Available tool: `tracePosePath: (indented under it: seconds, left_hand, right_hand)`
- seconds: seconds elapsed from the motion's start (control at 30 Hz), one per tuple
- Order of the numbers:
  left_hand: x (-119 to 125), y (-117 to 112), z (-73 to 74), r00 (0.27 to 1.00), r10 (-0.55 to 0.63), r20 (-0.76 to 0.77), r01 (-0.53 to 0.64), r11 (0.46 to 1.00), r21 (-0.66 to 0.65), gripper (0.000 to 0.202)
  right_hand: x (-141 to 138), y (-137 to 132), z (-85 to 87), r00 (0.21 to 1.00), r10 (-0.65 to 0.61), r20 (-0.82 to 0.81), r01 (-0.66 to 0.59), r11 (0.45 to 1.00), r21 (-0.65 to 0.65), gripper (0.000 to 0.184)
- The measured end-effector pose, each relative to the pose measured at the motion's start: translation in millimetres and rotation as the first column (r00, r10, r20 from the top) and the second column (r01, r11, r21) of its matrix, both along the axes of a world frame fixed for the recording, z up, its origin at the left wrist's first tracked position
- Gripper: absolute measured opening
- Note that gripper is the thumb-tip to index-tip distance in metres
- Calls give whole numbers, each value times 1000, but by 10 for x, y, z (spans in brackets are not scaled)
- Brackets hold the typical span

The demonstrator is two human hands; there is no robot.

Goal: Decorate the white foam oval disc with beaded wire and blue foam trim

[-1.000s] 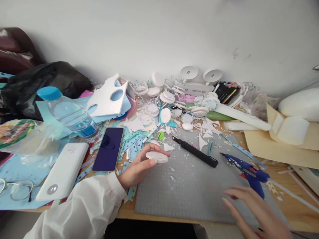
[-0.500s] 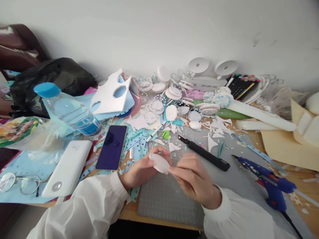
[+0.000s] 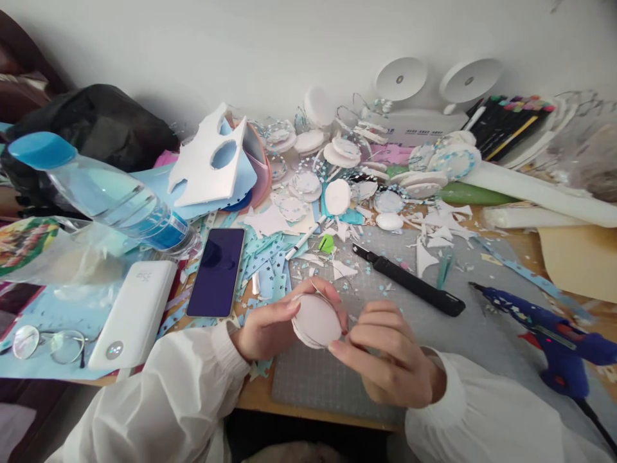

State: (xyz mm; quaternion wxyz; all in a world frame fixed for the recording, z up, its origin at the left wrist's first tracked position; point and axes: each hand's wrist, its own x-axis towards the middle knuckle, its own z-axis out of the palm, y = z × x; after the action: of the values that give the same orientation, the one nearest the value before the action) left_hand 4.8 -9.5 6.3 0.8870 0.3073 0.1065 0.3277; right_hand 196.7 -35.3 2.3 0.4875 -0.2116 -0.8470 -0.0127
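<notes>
While the left hand (image 3: 270, 328) curls thumb and fingers around the rim of a white foam disc (image 3: 315, 319), the right hand (image 3: 390, 360) pinches the disc's edge at about five o'clock. The disc is held tilted just above the grey cutting mat (image 3: 434, 334); it may be two layers, but its edge is blurred. A black craft knife (image 3: 409, 289) lies at two o'clock, a blue glue gun (image 3: 554, 331) at three, and a dark phone (image 3: 216, 271) at ten.
</notes>
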Motion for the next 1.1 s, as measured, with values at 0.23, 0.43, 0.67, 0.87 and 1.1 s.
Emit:
tracePosePath:
  seconds: [0.23, 0.43, 0.67, 0.87, 1.1]
  left_hand:
    - [-1, 8, -19, 999, -47, 25, 48, 999, -26, 49]
    - [0, 17, -29, 999, -36, 2, 36, 999, -29, 48]
    - [2, 19, -34, 999, -33, -28, 32, 999, -24, 50]
    - [7, 12, -43, 999, -35, -28, 34, 999, -41, 50]
    - [1, 12, -47, 999, -26, -34, 25, 999, -20, 49]
  right_hand:
    - [2, -28, 9, 1000, -5, -10, 5, 1000, -30, 23]
    - [-41, -15, 99, 998, -44, -37, 42, 997, -61, 19]
    - [-56, -9, 121, 998, -46, -46, 42, 996, -77, 20]
    - [-50, -16, 98, 998, -39, -47, 35, 996, -81, 20]
    - [-59, -8, 102, 999, -34, -40, 30, 995, -99, 20]
